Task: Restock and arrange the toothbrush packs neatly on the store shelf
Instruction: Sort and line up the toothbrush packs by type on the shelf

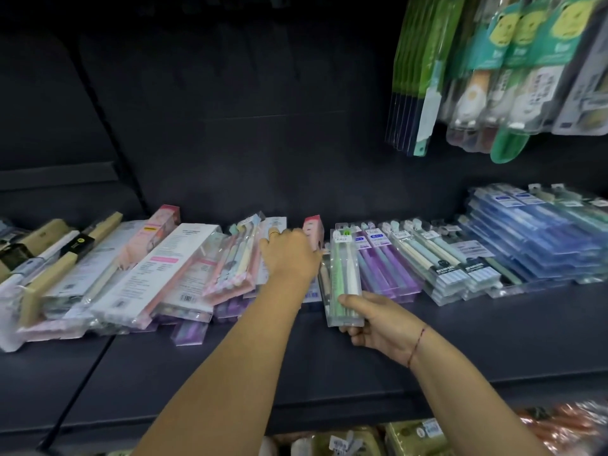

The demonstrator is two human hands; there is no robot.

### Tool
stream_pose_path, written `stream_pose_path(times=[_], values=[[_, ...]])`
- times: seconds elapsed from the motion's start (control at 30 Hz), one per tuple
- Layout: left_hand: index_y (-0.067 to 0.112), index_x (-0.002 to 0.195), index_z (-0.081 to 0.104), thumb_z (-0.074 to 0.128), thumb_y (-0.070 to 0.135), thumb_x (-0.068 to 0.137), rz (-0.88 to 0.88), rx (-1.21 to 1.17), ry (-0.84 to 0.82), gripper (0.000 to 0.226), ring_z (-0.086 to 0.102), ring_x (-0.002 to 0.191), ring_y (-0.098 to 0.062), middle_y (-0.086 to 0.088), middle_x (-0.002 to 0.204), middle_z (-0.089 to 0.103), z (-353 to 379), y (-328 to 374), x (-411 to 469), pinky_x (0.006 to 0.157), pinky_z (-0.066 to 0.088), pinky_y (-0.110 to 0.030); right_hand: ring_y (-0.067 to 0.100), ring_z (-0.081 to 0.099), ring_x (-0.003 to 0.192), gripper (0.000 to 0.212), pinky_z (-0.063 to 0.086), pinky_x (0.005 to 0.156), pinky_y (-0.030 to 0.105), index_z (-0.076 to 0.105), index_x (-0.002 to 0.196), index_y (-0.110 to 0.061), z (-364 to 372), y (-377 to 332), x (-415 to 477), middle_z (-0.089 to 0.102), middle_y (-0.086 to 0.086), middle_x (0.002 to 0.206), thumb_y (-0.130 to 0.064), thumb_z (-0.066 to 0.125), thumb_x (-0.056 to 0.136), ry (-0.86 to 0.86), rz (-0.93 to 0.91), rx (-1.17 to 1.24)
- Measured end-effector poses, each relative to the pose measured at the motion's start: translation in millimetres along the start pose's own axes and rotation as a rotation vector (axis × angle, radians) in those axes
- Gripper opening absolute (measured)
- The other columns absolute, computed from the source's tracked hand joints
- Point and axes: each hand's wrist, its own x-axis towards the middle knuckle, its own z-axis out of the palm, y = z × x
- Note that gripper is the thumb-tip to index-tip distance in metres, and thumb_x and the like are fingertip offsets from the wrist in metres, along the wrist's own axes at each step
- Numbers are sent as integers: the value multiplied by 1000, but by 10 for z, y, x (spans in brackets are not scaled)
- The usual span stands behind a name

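1. Clear, rigid plastic forms the long, narrow toothbrush pack held in the right hand; one green and one white brush lie side by side inside it
2. The right hand's thumb lies on the pack's near end with the fingers curled beneath, clamping it; the pack's far end sits just beside the purple packs on the shelf
3. The left hand reaches in next to the pastel packs; its fingertips are hidden, so I cannot tell whether it grips anything
4. Flat, glossy packs lie in overlapping rows on the matte dark shelf, with a long white-and-pink carton at the left and a blue stack at the right
5. Green blister packs hang above on the right
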Motion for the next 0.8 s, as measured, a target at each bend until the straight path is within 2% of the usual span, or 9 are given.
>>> stream_pose_path(times=[0.1,0.2,0.3,0.4,0.5,0.57,0.67,0.73,0.8], values=[[10,99,67,59,31,87,-59,-339,80,25,61,102,-29,-9,97,68,-21,-93,-23,83,41,-34,9,53,55,20,48,50,20,62,108,-9,-25,-11,-1,63,6,73,-25,61,95,-22,27,28],[8,125,63,57,25,92,-87,-586,240,38,58,107,-29,-12,119,59,-148,-197,-217,84,45,-35,7,52,52,22,47,49,19,63,106,-10,-34,-39,-21,63,5,75,-26,65,92,-2,48,36],[13,135,57,56,28,95,-101,-640,354,43,55,110,-21,-4,127,51,-204,-250,-525,83,41,-30,9,50,57,32,49,52,19,63,112,-5,-67,-23,-53,58,5,86,-26,70,89,76,20,-19],[15,137,55,55,31,97,-108,-699,414,43,54,96,-13,1,121,50,-172,-274,-847,77,37,-25,11,56,66,51,54,57,19,52,130,4,-83,38,-123,59,9,98,-18,71,88,131,-74,-1],[16,137,55,54,32,98,-158,-754,453,42,52,94,-8,3,123,49,-118,-321,-1071,74,38,-24,18,64,88,64,59,79,28,42,142,-5,-62,128,-168,56,12,116,-10,72,86,236,-218,-82],[15,137,55,53,33,98,-174,-770,463,43,56,91,-10,4,121,49,-83,-357,-1157,70,40,-23,19,65,92,58,57,89,38,50,136,-11,-36,182,-161,56,10,118,-13,75,84,323,-292,-255],[14,139,52,52,33,99,-165,-761,449,45,60,92,-15,2,125,49,-65,-412,-1220,64,38,-18,19,65,82,47,58,83,41,58,126,-14,-11,237,-138,59,8,112,-15,76,83,367,-328,-376],[12,140,51,52,32,99,-164,-757,453,45,62,94,-19,0,129,49,-73,-452,-1233,68,41,-23,18,64,79,52,58,83,38,56,130,-16,-16,269,-124,58,5,112,-18,77,83,378,-341,-446],[12,141,50,52,31,99,-170,-776,470,45,63,96,-21,0,131,48,-90,-481,-1238,72,46,-29,20,62,90,63,54,90,36,50,137,-18,-18,302,-124,57,5,119,-20,78,81,395,-368,-542]])
